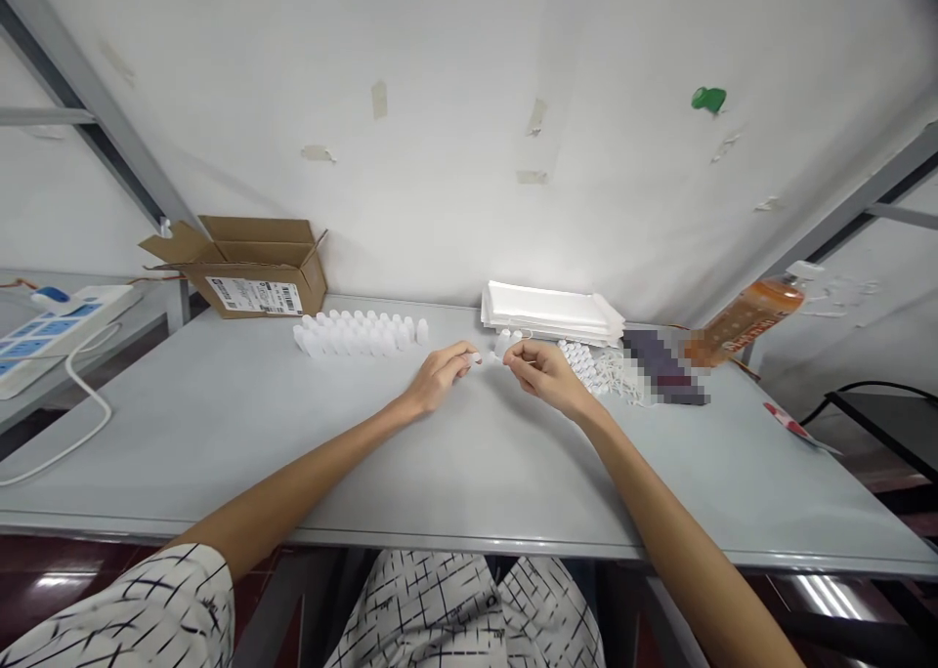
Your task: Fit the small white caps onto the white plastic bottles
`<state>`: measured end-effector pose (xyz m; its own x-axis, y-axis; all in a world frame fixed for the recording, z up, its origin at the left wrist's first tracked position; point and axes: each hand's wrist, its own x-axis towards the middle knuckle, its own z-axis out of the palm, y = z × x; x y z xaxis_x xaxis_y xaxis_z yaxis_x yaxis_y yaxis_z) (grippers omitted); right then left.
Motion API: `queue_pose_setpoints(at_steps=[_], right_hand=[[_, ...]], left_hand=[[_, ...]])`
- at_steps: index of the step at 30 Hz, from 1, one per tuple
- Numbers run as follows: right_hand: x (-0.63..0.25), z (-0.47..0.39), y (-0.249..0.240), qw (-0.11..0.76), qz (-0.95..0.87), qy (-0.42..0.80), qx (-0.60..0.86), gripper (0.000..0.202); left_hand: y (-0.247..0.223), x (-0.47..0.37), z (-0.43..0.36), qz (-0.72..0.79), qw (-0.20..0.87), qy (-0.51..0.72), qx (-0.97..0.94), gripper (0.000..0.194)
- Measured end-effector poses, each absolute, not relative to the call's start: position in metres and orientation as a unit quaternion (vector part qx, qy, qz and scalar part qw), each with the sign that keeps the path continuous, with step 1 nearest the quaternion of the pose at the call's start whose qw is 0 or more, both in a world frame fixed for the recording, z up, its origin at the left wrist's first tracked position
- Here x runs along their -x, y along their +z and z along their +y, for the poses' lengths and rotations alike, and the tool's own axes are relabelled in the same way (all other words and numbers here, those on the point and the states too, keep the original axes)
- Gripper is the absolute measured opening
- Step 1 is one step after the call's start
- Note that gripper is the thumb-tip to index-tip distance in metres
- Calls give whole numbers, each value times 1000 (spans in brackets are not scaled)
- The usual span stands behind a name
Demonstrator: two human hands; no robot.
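Observation:
My left hand (pixel 442 375) is closed, pinching a small white piece (pixel 476 358) at the middle of the table. Just to its right, my right hand (pixel 540 370) has its fingers pressed together at a tiny white part (pixel 495 357), whose shape is too small to make out. Behind my right fingertips stand a couple of small white bottles (pixel 502 340). Rows of similar white bottles (pixel 352 335) stand upright left of my hands. Right of my right hand lie many small white caps (pixel 578 363) and a pile of thin white pieces (pixel 621 375).
An open cardboard box (pixel 256 282) sits at the back left. White flat sheets (pixel 549 312) are stacked at the back. A blurred dark object (pixel 663 367) and an orange drink bottle (pixel 754 316) are at right. A power strip (pixel 63 331) lies far left.

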<state>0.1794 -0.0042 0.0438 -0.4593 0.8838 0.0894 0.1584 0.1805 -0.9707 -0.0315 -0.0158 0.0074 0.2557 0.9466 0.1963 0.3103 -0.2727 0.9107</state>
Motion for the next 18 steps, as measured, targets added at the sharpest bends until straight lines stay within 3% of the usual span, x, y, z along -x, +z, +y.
queue_pose_setpoints(at_steps=[4, 18], right_hand=[[-176, -6, 40, 343, -685, 525, 370, 41], [-173, -2, 29, 343, -686, 514, 383, 41]], left_hand=[[5, 31, -14, 448, 444, 400, -665, 32], [10, 30, -14, 448, 476, 395, -645, 35]])
